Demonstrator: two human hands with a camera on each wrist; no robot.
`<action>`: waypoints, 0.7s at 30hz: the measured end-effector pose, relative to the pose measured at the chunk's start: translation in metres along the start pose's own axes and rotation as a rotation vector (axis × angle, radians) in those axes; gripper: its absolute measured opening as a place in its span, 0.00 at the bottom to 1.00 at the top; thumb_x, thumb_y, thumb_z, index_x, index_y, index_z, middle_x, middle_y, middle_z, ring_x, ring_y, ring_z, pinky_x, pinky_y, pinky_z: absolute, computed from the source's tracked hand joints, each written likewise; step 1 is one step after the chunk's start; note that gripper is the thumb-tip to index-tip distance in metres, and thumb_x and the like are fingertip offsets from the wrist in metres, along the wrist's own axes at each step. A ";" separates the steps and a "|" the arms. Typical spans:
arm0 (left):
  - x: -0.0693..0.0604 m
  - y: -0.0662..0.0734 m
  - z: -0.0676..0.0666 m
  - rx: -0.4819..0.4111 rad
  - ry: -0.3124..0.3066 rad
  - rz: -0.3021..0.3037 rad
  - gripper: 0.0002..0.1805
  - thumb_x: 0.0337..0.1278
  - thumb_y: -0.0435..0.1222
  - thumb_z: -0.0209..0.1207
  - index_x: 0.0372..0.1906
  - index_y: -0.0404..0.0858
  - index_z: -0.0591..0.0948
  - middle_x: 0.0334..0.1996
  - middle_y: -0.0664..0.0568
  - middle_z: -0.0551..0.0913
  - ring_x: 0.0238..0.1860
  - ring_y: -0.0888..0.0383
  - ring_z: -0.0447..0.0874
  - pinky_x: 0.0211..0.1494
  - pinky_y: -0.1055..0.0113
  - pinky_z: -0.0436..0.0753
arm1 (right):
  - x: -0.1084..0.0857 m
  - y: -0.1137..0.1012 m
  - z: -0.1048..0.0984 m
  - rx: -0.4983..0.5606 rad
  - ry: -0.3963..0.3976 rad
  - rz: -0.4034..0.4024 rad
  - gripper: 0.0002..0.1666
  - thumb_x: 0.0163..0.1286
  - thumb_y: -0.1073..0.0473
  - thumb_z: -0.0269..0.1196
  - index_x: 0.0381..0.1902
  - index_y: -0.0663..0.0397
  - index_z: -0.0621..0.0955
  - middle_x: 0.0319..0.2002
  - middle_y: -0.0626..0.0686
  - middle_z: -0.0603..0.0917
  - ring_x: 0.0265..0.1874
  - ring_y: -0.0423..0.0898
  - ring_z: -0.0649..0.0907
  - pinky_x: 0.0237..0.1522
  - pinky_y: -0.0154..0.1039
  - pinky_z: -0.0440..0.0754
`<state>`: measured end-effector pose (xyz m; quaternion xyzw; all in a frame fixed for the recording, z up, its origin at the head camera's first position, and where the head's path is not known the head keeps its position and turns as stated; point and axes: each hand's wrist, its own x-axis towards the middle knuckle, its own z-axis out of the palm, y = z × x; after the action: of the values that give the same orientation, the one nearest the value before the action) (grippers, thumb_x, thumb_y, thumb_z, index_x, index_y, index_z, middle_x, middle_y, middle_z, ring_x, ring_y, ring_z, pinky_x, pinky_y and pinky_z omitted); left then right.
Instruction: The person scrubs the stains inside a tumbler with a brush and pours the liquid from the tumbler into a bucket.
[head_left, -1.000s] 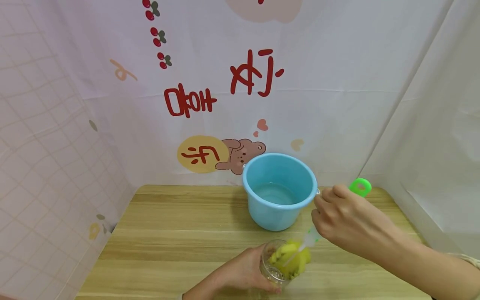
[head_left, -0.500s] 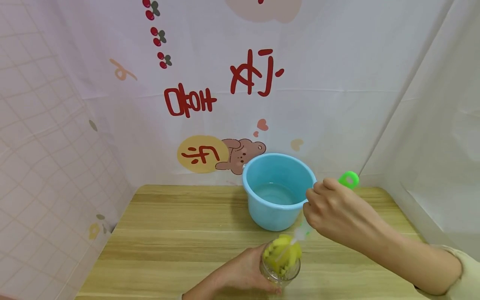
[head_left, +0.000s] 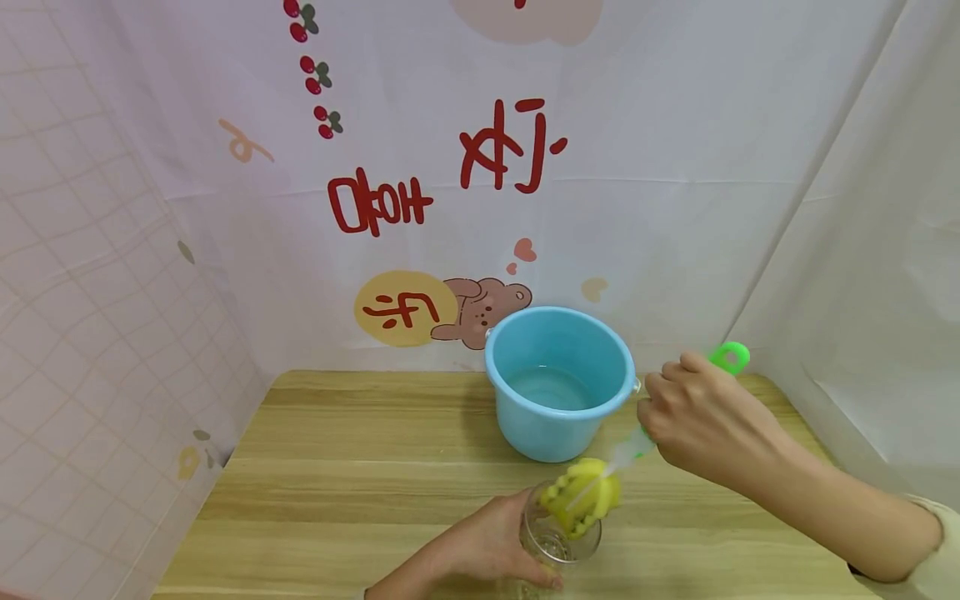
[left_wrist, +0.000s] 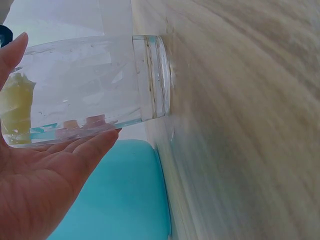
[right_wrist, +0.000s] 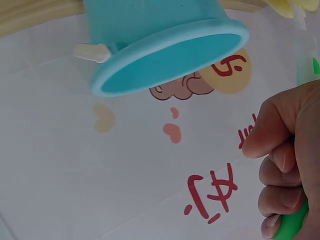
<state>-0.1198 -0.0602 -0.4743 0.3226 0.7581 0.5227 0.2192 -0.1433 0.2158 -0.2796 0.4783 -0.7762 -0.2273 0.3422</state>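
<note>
In the head view, my left hand (head_left: 491, 537) holds a clear glass (head_left: 561, 550) round its side near the front of the table. The left wrist view has that glass (left_wrist: 90, 75) with its base on the wood and my left palm and fingers (left_wrist: 45, 185) along it. A sponge bottle brush (head_left: 592, 500) with a yellow head is partly in the glass's mouth, tilted towards the right. My right hand (head_left: 705, 417) grips its white and green handle, whose green looped end sticks out behind the fist. Curled fingers of the right hand (right_wrist: 287, 165) show in the right wrist view.
Just behind the glass stands a light blue bucket (head_left: 551, 437) with some water in it. The wooden table (head_left: 360, 467) ends at a white printed cloth (head_left: 660, 208) at the back, and more cloth hangs on both sides.
The brush head went down and left into the glass's mouth, then came back up and right with my right hand. My left hand and the glass stay in place.
</note>
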 end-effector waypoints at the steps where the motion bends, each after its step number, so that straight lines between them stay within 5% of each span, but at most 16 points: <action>1: 0.000 0.000 0.000 0.006 0.001 0.002 0.43 0.47 0.42 0.83 0.69 0.58 0.74 0.56 0.70 0.81 0.60 0.64 0.79 0.63 0.67 0.77 | -0.004 0.001 0.001 0.007 -0.001 0.006 0.24 0.66 0.75 0.27 0.15 0.48 0.53 0.17 0.47 0.52 0.18 0.43 0.53 0.27 0.37 0.55; 17: 0.000 -0.002 -0.001 -0.009 -0.018 -0.012 0.45 0.49 0.43 0.82 0.72 0.61 0.71 0.65 0.63 0.80 0.68 0.59 0.75 0.67 0.64 0.74 | -0.055 0.002 0.020 0.161 0.085 0.130 0.12 0.51 0.67 0.34 0.14 0.44 0.55 0.17 0.42 0.50 0.17 0.39 0.50 0.26 0.35 0.48; 21: -0.002 -0.001 -0.002 -0.013 -0.014 -0.036 0.44 0.48 0.42 0.82 0.71 0.58 0.73 0.64 0.62 0.80 0.67 0.60 0.76 0.66 0.66 0.75 | -0.071 0.000 0.026 0.227 0.008 0.182 0.14 0.44 0.64 0.52 0.14 0.41 0.60 0.17 0.39 0.52 0.18 0.37 0.51 0.26 0.35 0.50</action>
<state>-0.1202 -0.0630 -0.4741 0.3111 0.7589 0.5212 0.2358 -0.1410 0.2806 -0.3193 0.4426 -0.8357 -0.1041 0.3079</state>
